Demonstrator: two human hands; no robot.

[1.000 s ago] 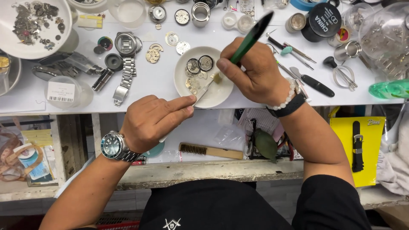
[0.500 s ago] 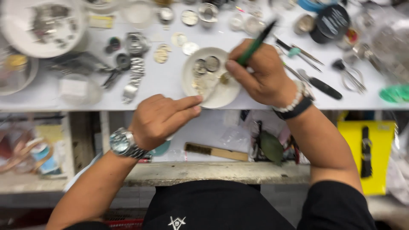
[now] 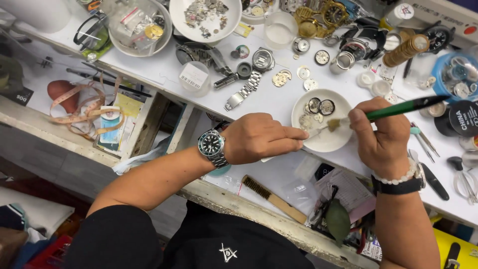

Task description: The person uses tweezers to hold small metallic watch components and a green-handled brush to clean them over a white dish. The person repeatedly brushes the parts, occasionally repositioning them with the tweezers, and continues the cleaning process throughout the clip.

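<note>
The right hand [image 3: 381, 137] grips a green-handled brush [image 3: 398, 107], bristles just beyond its fingers over watch parts in the small white round dish [image 3: 326, 142]. The left hand [image 3: 259, 138], holding nothing, steadies the rim. Brushing seems under way; next calls for light strokes.

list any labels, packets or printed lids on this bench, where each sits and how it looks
White barcode sticker: on a small clear tub, upper left of the bench.
Round black lid with white print: right edge.
Clear plastic packets: in a clear bowl, top left.
Pink printed paper slip: lower shelf, near the right hand.
</note>
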